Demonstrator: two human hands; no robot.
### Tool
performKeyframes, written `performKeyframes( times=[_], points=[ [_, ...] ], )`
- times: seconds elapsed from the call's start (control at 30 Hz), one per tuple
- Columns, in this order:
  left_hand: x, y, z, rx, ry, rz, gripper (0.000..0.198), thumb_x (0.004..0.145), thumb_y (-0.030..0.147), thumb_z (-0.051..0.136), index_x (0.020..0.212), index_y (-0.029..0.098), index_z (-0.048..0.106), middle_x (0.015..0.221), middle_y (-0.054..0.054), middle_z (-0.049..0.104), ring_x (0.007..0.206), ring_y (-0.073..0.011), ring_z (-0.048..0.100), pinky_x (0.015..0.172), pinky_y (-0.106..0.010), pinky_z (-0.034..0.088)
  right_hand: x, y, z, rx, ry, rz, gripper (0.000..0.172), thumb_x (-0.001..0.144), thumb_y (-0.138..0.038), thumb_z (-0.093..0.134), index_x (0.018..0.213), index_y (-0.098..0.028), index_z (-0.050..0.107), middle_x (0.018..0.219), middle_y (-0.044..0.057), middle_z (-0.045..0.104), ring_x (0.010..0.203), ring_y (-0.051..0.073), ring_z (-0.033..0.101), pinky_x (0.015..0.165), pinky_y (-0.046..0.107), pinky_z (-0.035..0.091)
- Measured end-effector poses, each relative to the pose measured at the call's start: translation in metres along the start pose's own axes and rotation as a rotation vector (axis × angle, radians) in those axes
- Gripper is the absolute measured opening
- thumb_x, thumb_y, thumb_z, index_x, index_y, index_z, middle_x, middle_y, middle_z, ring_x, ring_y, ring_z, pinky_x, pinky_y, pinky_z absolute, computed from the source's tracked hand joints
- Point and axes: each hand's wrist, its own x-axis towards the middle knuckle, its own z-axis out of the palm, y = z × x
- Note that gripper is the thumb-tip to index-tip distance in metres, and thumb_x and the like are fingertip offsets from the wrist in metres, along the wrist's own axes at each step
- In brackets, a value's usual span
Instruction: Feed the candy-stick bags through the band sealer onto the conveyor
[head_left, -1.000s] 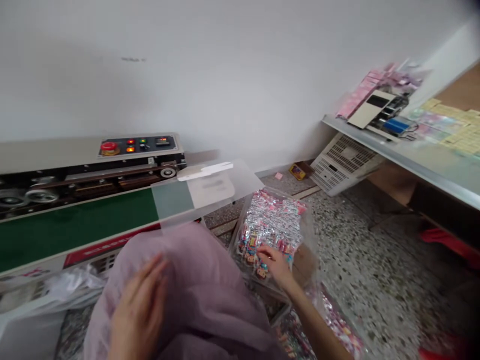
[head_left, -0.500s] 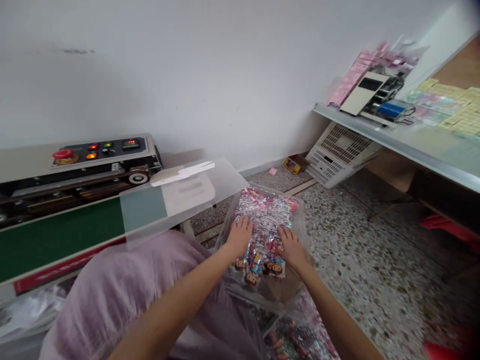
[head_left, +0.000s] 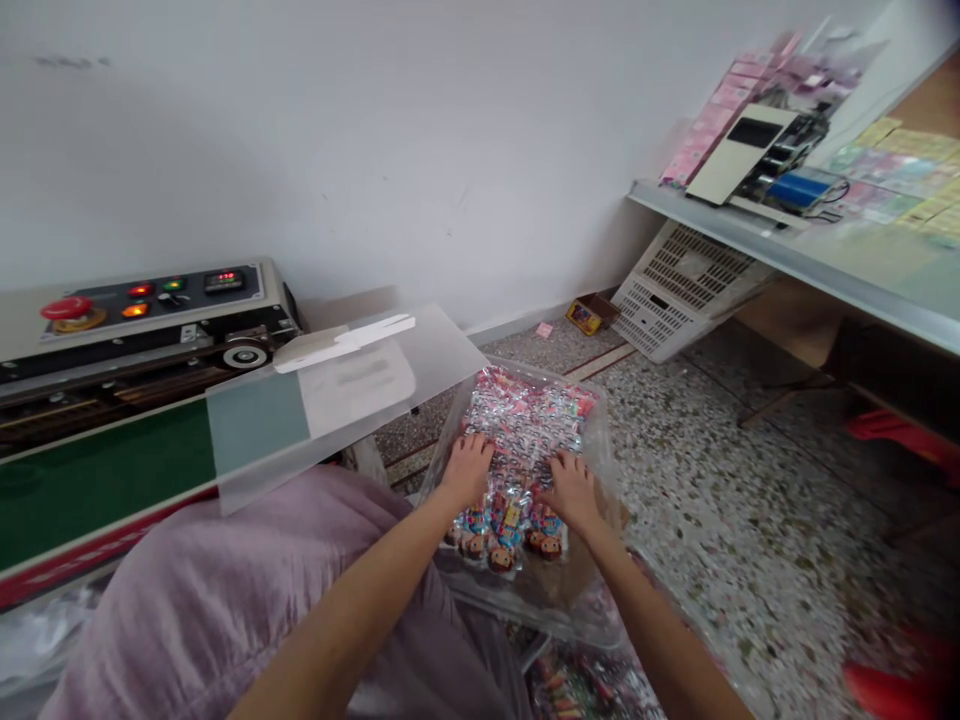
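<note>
A clear plastic bag [head_left: 600, 470] lies low in front of me, full of shiny pink and silver packets [head_left: 525, 425]. My left hand [head_left: 466, 470] rests flat on the left side of the packets, fingers stretched forward. On the right side, my right hand [head_left: 571, 490] lies the same way, fingers spread. Several packets with small cartoon faces [head_left: 501, 528] show between and just below the two hands. My lap, in lilac cloth [head_left: 247, 600], fills the lower left.
A band sealer with a green belt [head_left: 97, 480] and a control panel [head_left: 142, 295] stands at the left, a clear plastic chute [head_left: 337, 390] at its end. A white crate [head_left: 682, 290] leans under a metal shelf [head_left: 787, 255] at right. The floor is speckled terrazzo [head_left: 735, 520].
My left hand left my lap and came down on the packets beside my right hand. Both hands now press flat on the pile. The view swung a little to the right.
</note>
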Motion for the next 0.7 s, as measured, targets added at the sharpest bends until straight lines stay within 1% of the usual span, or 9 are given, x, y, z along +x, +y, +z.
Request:
performKeyframes(
  times=[0.1, 0.2, 0.27, 0.3, 0.37, 0.43, 0.5, 0.57, 0.7],
  points=[
    [0.003, -0.005, 0.001, -0.042, -0.004, 0.008, 0.09, 0.076, 0.025, 0.076, 0.152, 0.018, 0.028, 0.161, -0.019, 0.032, 0.149, -0.0331, 0.028, 0.115, -0.049, 0.03, -0.004, 0.003, 0.0, 0.017, -0.001, -0.031, 0.052, 0.077, -0.032, 0.077, 0.124, -0.02, 0.059, 0.147, 0.014, 0.047, 0.13, 0.032, 0.042, 0.104, 0.044, 0.033],
    [0.006, -0.004, 0.001, -0.087, -0.003, 0.021, 0.097, 0.078, 0.029, 0.075, 0.157, 0.017, 0.019, 0.16, -0.017, 0.035, 0.151, -0.0305, 0.025, 0.119, -0.048, 0.023, -0.009, 0.003, 0.0, 0.044, 0.014, -0.065, 0.049, 0.077, -0.028, 0.075, 0.122, -0.019, 0.059, 0.156, 0.015, 0.037, 0.141, 0.033, 0.031, 0.109, 0.047, 0.027],
    [0.007, -0.001, -0.001, -0.112, 0.001, 0.017, 0.096, 0.08, 0.033, 0.074, 0.157, 0.016, 0.019, 0.156, -0.017, 0.041, 0.148, -0.0295, 0.03, 0.12, -0.047, 0.021, -0.012, 0.003, 0.0, 0.086, 0.017, -0.095, 0.047, 0.077, -0.023, 0.073, 0.122, -0.019, 0.058, 0.16, 0.015, 0.031, 0.145, 0.034, 0.023, 0.113, 0.048, 0.022],
    [0.007, 0.001, -0.002, -0.124, -0.003, 0.011, 0.096, 0.08, 0.036, 0.074, 0.156, 0.015, 0.02, 0.153, -0.017, 0.044, 0.145, -0.0298, 0.034, 0.12, -0.047, 0.023, -0.014, 0.004, 0.0, 0.114, 0.009, -0.11, 0.047, 0.077, -0.022, 0.072, 0.122, -0.018, 0.058, 0.159, 0.016, 0.034, 0.145, 0.034, 0.024, 0.113, 0.049, 0.021],
    [0.007, 0.003, -0.005, -0.145, -0.022, -0.005, 0.094, 0.078, 0.041, 0.076, 0.154, 0.014, 0.028, 0.146, -0.016, 0.05, 0.138, -0.0307, 0.043, 0.117, -0.046, 0.029, -0.015, 0.007, 0.002, 0.182, -0.029, -0.142, 0.046, 0.078, -0.021, 0.07, 0.121, -0.018, 0.058, 0.147, 0.017, 0.049, 0.138, 0.034, 0.037, 0.111, 0.049, 0.025],
    [0.007, 0.002, -0.008, -0.166, -0.056, -0.019, 0.083, 0.077, 0.046, 0.077, 0.146, 0.017, 0.042, 0.139, -0.015, 0.054, 0.13, -0.0308, 0.051, 0.111, -0.043, 0.037, -0.015, 0.012, 0.007, 0.252, -0.091, -0.178, 0.043, 0.078, -0.023, 0.07, 0.12, -0.019, 0.058, 0.127, 0.014, 0.064, 0.123, 0.03, 0.052, 0.105, 0.044, 0.035],
    [0.006, 0.0, -0.01, -0.185, -0.092, -0.03, 0.067, 0.077, 0.05, 0.076, 0.133, 0.019, 0.055, 0.134, -0.012, 0.056, 0.123, -0.0295, 0.056, 0.105, -0.039, 0.044, -0.015, 0.017, 0.013, 0.321, -0.148, -0.202, 0.046, 0.078, -0.025, 0.069, 0.122, -0.02, 0.057, 0.115, 0.01, 0.07, 0.11, 0.027, 0.062, 0.096, 0.037, 0.043],
    [0.006, -0.004, -0.012, -0.2, -0.118, -0.04, 0.059, 0.077, 0.051, 0.076, 0.126, 0.021, 0.06, 0.132, -0.011, 0.056, 0.12, -0.0282, 0.058, 0.1, -0.036, 0.048, -0.015, 0.022, 0.02, 0.384, -0.181, -0.208, 0.057, 0.078, -0.026, 0.069, 0.132, -0.02, 0.052, 0.117, 0.01, 0.07, 0.108, 0.026, 0.065, 0.092, 0.035, 0.047],
    [0.007, -0.008, -0.017, -0.214, -0.156, -0.044, 0.057, 0.076, 0.05, 0.077, 0.123, 0.024, 0.06, 0.131, -0.008, 0.058, 0.124, -0.0272, 0.055, 0.099, -0.035, 0.048, -0.011, 0.026, 0.032, 0.479, -0.2, -0.235, 0.077, 0.074, -0.028, 0.072, 0.145, -0.021, 0.043, 0.137, 0.013, 0.061, 0.124, 0.029, 0.059, 0.103, 0.041, 0.045]
  ],
)
